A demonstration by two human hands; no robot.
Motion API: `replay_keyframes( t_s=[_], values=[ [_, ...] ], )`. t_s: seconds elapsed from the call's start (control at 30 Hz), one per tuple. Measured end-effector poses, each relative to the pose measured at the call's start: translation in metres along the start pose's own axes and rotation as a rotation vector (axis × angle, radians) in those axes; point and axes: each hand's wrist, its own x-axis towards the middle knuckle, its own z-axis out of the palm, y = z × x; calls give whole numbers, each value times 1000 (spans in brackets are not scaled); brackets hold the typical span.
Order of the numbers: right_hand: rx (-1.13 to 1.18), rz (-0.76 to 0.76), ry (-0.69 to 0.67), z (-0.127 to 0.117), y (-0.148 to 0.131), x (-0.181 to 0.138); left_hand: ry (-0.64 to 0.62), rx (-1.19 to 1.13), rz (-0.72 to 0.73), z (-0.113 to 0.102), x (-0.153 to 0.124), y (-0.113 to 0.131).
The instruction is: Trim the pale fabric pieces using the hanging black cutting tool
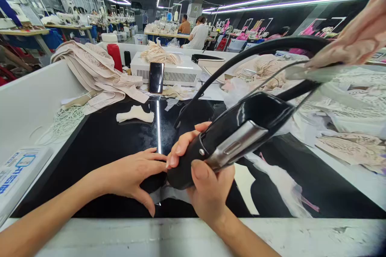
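My right hand [208, 188] is wrapped round a black corded hand tool [235, 128] with a silver lever along its side. The tool is tilted, its lower end close to the black work mat and its cord end up to the right; its working tip is hidden. My left hand [132, 176] lies spread on the mat [99, 144], its fingertips close to the tool's lower end. A greyish sheer piece [171, 196] lies beneath, partly covered. Right of the tool are a cream cut piece [245, 186] and a crumpled white sheer strip [280, 184].
A black cable [241, 54] arches over the right side. At its end is a blurred, pinkish hand-like shape [352, 44]. Beige fabric [93, 72], a phone [156, 78] and a white vented box [181, 73] stand behind. A white box [24, 172] lies left, lace pieces [352, 144] right.
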Motion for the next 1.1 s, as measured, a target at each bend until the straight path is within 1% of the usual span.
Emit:
replay_keyframes(
  t_s=[0.1, 0.17, 0.3, 0.43, 0.6, 0.7, 0.8, 0.87, 0.97, 1.03, 1.1],
  values=[
    [33, -26, -51, 5, -1, -1, -1, -10, 0, 0, 1, -1],
    [38, -12, -86, 7, -1, -3, 18, -14, 26, -1, 2, -1],
    [14, -1, -69, 7, 3, -6, 41, 6, 71, 0, 2, -1],
    [39, -16, -78, 6, 4, -5, 49, 32, 38, 2, -1, -2],
    [58, -77, -31, -7, -8, 4, 58, 75, 34, 1, -8, 0],
    [13, -91, -2, -19, -15, 11, 43, 141, 10, -2, -13, -1],
    [-48, -106, 36, -28, -19, 15, 57, 229, 0, -7, -18, -8],
    [-66, -112, 47, -29, -20, 16, 104, 303, -27, -10, -21, -15],
    [-45, -112, 36, -27, -18, 14, 248, 407, -88, -12, -24, -22],
    [-18, -110, 32, -23, -15, 12, 341, 415, -108, -10, -24, -21],
    [4, -104, 36, -19, -12, 11, 367, 358, -116, -5, -23, -15]
  ],
)
